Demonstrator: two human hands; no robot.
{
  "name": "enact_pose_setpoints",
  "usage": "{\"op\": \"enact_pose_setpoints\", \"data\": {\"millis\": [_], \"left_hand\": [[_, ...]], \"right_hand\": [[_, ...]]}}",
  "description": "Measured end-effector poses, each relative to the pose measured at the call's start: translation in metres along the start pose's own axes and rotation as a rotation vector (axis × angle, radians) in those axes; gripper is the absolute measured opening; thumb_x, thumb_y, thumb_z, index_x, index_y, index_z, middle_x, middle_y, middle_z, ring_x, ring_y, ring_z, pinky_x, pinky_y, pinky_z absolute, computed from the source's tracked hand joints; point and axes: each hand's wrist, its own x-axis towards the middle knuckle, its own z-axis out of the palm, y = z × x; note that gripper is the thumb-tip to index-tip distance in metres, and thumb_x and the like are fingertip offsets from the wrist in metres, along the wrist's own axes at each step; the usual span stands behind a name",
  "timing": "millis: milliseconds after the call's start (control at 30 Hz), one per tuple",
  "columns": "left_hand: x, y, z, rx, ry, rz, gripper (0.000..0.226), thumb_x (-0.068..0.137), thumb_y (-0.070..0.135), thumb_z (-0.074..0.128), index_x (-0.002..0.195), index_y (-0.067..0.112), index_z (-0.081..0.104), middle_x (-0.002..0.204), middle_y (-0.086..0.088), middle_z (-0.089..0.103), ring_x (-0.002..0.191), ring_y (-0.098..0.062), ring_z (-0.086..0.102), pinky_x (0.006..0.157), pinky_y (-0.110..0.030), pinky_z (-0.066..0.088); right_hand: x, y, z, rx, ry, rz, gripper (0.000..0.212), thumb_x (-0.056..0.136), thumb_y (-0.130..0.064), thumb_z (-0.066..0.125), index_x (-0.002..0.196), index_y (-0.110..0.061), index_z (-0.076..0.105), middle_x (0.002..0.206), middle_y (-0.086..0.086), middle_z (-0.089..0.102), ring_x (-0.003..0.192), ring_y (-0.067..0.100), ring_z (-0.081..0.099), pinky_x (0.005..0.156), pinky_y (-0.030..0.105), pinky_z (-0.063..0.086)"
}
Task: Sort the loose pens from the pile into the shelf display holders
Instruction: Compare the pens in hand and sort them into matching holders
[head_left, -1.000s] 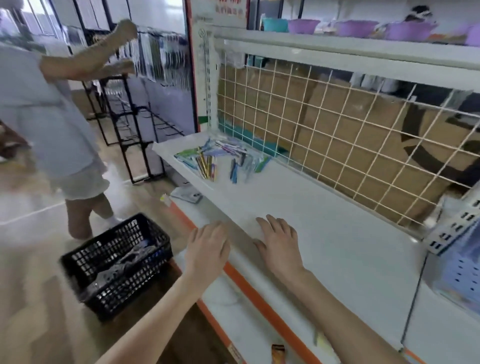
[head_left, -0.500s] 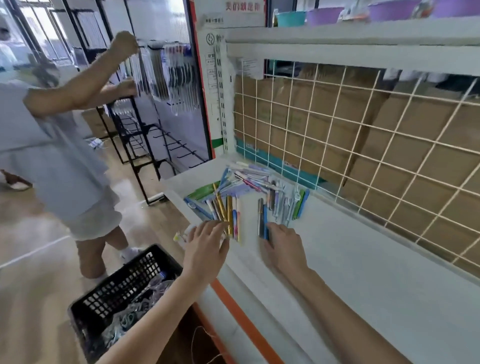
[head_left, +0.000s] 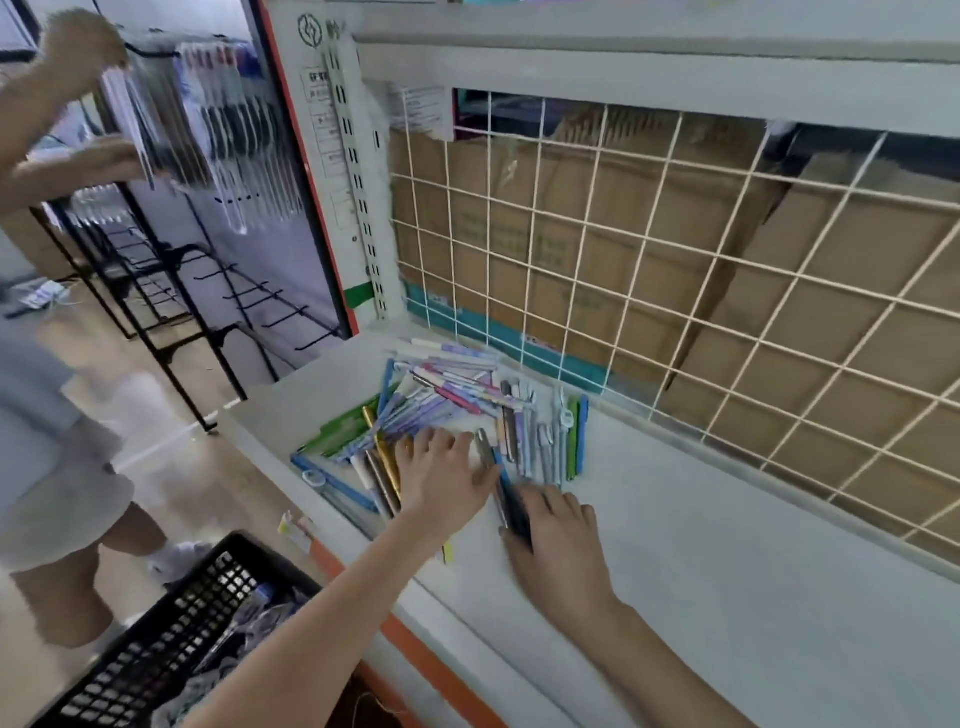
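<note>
- White metal shelf board carrying a loose pile of many-coloured plastic pens at its far left corner, against the cream wire grid back panel.
- Left hand flat on the near edge of the pile, fingers spread and straight, pressing rather than gripping.
- Right hand just right of it, fingers laid over two or three dark and blue pens; cannot tell whether pinched or merely pressed down.
- Risk: gold pens and blue packets close to the near lip; a sweep toward the body likely to roll some off, into the black plastic mesh basket below or onto the floor.
- Risk: round barrels under flat palms apt to skid and scatter right across bare board.
- Risk: second person close at left; a bump possible.
- No display holders in view; destination unknown.
- Motion blur over pile; pen types and caps hard to separate.
- Fingertips of right hand partly masked by pens; basket contents indistinct.
</note>
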Motion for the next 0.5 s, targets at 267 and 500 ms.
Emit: {"op": "enact_pose_setpoints", "data": {"millis": [267, 500], "left_hand": [[0.029, -0.008, -0.01, -0.147, -0.171, 0.13, 0.066, 0.083, 0.067, 0.047, 0.134, 0.026, 0.043, 0.142, -0.006, 0.032, 0.136, -0.027, 0.018, 0.109, -0.047, 0.019], [0.033, -0.021, 0.0, -0.279, -0.151, 0.207, 0.061, 0.08, 0.062, 0.057, 0.131, 0.03, 0.046, 0.145, 0.001, 0.029, 0.142, -0.02, 0.001, 0.114, -0.049, 0.005]], "right_hand": [[-0.013, -0.002, -0.007, -0.089, 0.066, 0.138, 0.022, 0.067, -0.037, 0.054, 0.08, -0.03, 0.07, 0.072, -0.01, 0.059, 0.057, 0.012, 0.057, 0.052, 0.023, 0.045], [-0.024, -0.011, -0.003, 0.143, 0.054, 0.335, 0.023, 0.066, -0.018, 0.062, 0.088, -0.023, 0.067, 0.078, -0.005, 0.055, 0.07, 0.02, 0.055, 0.066, 0.026, 0.038]]}}
